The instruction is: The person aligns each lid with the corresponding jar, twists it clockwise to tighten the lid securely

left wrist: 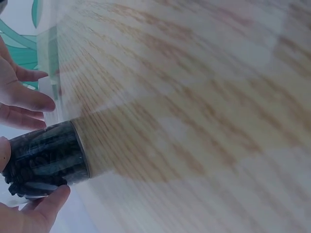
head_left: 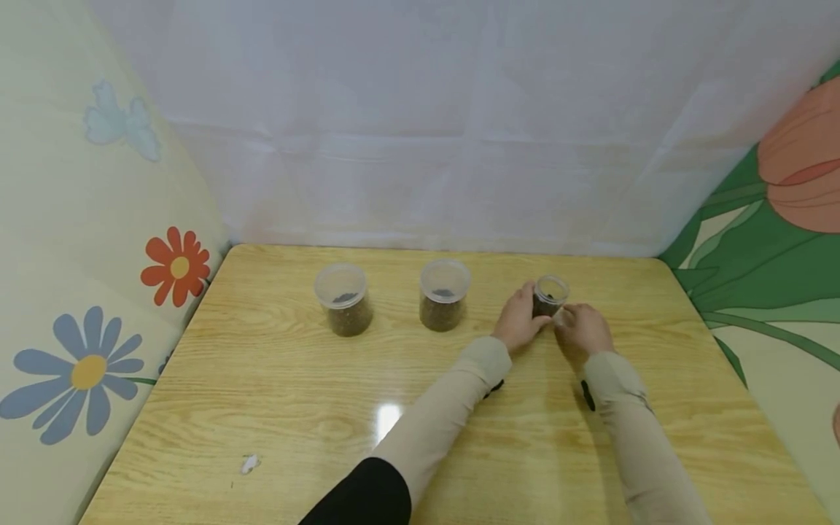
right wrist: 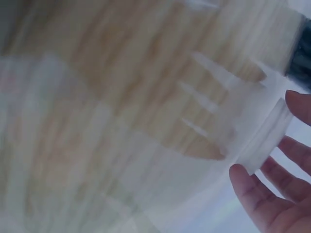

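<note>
Between the left hand [head_left: 517,321], gripping it, and right hand [head_left: 587,329], pinching a lid [right wrist: 268,133], is a jar [head_left: 548,299].

Btwn L jar [head_left: 348,306] & ctr jar [head_left: 443,302]: gap free; hand passes edgewise. Btwn ctr jar & L hand [head_left: 517,321]: tight gap. Sm. jar [head_left: 547,297]: L side blocked by L hand; front R side obstructed by R hand [head_left: 586,329] w/ clear lid [right wrist: 265,137]. L sleeve [head_left: 441,408] bars diag. path across tbl. [head_left: 666,343]; lane btwn it & R sleeve [head_left: 646,445] free. R of R hand: free to tbl. edge. Rear limit: backdrop [head_left: 394,146].
</note>
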A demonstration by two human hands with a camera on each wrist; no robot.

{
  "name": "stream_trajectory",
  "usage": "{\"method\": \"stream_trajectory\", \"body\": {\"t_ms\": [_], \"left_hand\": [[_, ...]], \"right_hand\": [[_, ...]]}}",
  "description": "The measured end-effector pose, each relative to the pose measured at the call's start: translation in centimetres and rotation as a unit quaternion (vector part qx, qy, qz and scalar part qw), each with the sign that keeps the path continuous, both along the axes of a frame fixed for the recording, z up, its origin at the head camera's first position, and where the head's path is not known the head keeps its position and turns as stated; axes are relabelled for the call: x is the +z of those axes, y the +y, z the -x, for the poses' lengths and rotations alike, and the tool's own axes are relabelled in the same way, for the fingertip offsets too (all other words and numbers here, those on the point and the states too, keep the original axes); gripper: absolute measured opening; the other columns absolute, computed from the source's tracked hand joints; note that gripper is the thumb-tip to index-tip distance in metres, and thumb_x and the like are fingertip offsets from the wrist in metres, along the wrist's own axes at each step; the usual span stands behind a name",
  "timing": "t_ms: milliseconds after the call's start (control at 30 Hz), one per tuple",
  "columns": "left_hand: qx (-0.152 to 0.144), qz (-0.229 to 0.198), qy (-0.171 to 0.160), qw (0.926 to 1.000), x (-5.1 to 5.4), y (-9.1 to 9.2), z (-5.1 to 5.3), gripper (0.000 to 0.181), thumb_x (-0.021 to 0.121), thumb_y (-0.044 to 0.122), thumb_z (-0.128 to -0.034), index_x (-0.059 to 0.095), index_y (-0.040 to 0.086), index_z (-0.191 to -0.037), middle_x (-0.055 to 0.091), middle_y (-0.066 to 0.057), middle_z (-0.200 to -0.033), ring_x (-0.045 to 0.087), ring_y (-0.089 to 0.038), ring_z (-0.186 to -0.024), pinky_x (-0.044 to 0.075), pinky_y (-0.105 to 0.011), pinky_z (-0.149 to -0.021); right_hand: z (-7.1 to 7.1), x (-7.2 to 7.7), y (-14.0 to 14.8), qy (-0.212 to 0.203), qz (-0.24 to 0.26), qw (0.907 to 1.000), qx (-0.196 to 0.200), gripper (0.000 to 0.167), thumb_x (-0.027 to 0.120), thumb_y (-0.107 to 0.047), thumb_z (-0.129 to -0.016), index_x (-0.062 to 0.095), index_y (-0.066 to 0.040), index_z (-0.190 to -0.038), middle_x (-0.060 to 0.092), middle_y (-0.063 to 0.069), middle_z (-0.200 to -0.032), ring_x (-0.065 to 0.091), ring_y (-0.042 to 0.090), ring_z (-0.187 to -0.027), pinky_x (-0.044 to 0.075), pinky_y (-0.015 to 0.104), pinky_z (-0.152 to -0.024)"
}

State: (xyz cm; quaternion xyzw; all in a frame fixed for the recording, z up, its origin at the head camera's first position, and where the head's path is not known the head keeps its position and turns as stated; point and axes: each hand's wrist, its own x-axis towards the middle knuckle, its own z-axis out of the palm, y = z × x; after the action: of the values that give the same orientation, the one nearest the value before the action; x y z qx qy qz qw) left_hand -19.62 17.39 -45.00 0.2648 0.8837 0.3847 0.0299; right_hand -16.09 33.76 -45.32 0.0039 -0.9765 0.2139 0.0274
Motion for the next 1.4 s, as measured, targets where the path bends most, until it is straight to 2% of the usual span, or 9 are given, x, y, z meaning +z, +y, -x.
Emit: {"method": "stream_trajectory", "body": {"t_ms": [333, 467, 667, 867, 1000, 1200, 1400], "left_hand": [[-0.005, -0.020, -0.014, 0.9997, 0.1, -0.3, -0.3, 0.061, 0.063, 0.026, -0.0848, 0.034, 0.005, -0.133, 0.052, -0.010, -0.124, 0.049, -0.018, -0.114, 0.040, -0.024, -0.094], [-0.005, -0.028, -0.017, 0.9995, 0.2, -0.5, -0.4, 0.060, 0.064, 0.026, -0.0844, 0.035, 0.006, -0.133, 0.052, -0.008, -0.124, 0.049, -0.017, -0.114, 0.040, -0.025, -0.094], [-0.009, -0.024, -0.010, 0.9996, 0.6, -0.8, -0.6, 0.059, 0.065, 0.027, -0.0832, 0.038, 0.007, -0.131, 0.053, -0.006, -0.122, 0.049, -0.015, -0.113, 0.040, -0.024, -0.094], [-0.035, -0.018, 0.020, 0.9990, 0.8, -1.1, -0.8, 0.058, 0.066, 0.029, -0.0827, 0.039, 0.005, -0.129, 0.053, -0.006, -0.122, 0.049, -0.015, -0.113, 0.039, -0.024, -0.095], [-0.044, -0.022, 0.020, 0.9986, 0.9, -1.4, -1.0, 0.061, 0.065, 0.030, -0.0837, 0.037, 0.006, -0.132, 0.051, -0.005, -0.125, 0.048, -0.015, -0.115, 0.039, -0.025, -0.095], [-0.059, -0.010, 0.022, 0.9980, 0.9, -2.0, -1.5, 0.061, 0.063, 0.031, -0.0849, 0.035, 0.007, -0.134, 0.050, -0.005, -0.127, 0.047, -0.015, -0.116, 0.039, -0.026, -0.096], [-0.075, -0.011, 0.020, 0.9970, 1.2, -2.8, -2.2, 0.061, 0.063, 0.030, -0.0850, 0.035, 0.007, -0.134, 0.050, -0.005, -0.127, 0.047, -0.014, -0.117, 0.039, -0.025, -0.095]], "right_hand": [[-1.3, 2.3, -1.1, -0.022, -0.017, 0.9995, -0.013, 0.047, 0.064, -0.011, -0.081, 0.049, 0.018, -0.115, 0.049, 0.039, -0.110, 0.047, 0.052, -0.101, 0.038, 0.059, -0.087], [-1.7, 2.2, -0.9, -0.025, -0.013, 0.9995, -0.015, 0.048, 0.062, -0.012, -0.083, 0.047, 0.018, -0.117, 0.047, 0.040, -0.113, 0.045, 0.052, -0.103, 0.036, 0.059, -0.088], [-2.7, 2.3, -1.0, -0.006, -0.001, 1.0000, -0.008, 0.047, 0.062, -0.012, -0.082, 0.048, 0.018, -0.116, 0.047, 0.040, -0.113, 0.045, 0.053, -0.102, 0.037, 0.060, -0.087], [-3.6, 2.7, -1.3, -0.010, 0.010, 0.9999, -0.009, 0.049, 0.061, -0.014, -0.083, 0.047, 0.017, -0.118, 0.047, 0.040, -0.114, 0.044, 0.053, -0.103, 0.036, 0.061, -0.087], [-4.2, 2.9, -1.5, -0.014, 0.015, 0.9997, -0.013, 0.050, 0.062, -0.014, -0.083, 0.046, 0.017, -0.119, 0.046, 0.039, -0.116, 0.043, 0.053, -0.105, 0.035, 0.062, -0.088], [-5.2, 3.4, -2.1, 0.006, 0.010, 0.9999, -0.008, 0.049, 0.064, -0.012, -0.082, 0.047, 0.016, -0.118, 0.046, 0.039, -0.115, 0.043, 0.053, -0.105, 0.035, 0.062, -0.087], [-6.1, 3.7, -2.6, -0.002, 0.012, 0.9999, -0.005, 0.050, 0.063, -0.013, -0.083, 0.046, 0.016, -0.120, 0.045, 0.039, -0.116, 0.043, 0.053, -0.105, 0.035, 0.063, -0.086]]}}
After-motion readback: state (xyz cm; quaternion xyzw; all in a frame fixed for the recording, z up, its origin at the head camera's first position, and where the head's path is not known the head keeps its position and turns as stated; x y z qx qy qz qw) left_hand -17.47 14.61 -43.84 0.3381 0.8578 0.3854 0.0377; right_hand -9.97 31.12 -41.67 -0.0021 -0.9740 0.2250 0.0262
